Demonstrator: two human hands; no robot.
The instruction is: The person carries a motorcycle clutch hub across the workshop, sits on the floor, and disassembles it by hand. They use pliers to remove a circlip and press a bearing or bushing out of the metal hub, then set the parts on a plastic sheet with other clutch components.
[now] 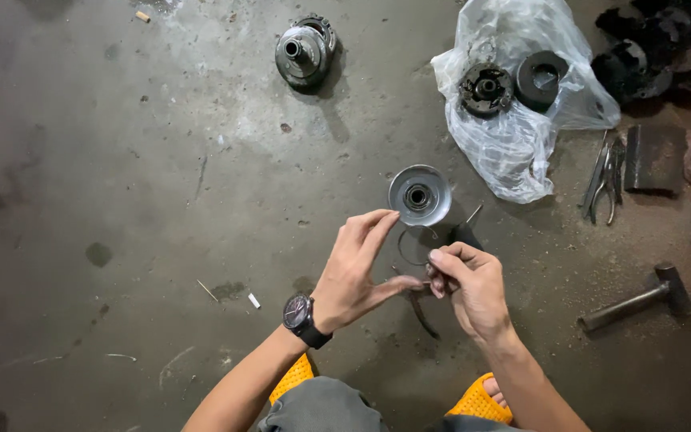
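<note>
1. Landmark: the silver pulley disc (419, 194), lying flat on the stained concrete floor (121, 176), hub facing up. All places below are taken from it.
2. Left hand (353, 272) is hovering just below the disc, fingers spread and loosely released, forefinger tip nearly meeting the disc's lower-left edge. Its thumb is reaching toward the other hand. A black wristwatch (298, 313) is sitting on that wrist.
3. Right hand (467, 284) is working just below-right of the disc, fingers curled and pinching a small dark part (430, 278); what the part is I cannot tell. Thumb and part are almost touching.
4. A thin wire ring (411, 248) is lying right under the disc's lower edge, between the two hands. Dark pliers (421, 308) are resting on the floor below it, partly hidden by the hands.
5. Up-left of the disc, well apart: a grey clutch assembly (304, 50) standing alone.
6. Up-right, near: a crumpled clear plastic bag (513, 120) carrying two dark round parts (513, 82); its lower fold is coming close to the disc's right edge.
7. Right of the disc, well apart: grey pliers (605, 180), a dark flat block (654, 158); lower right, a hammer (637, 300).
8. Open room: floor left and lower-left of the disc is mostly bare, only scraps and stains. The right side is crowding in.
9. Bottom edge: orange sandals (481, 404) and grey-clad knees.
</note>
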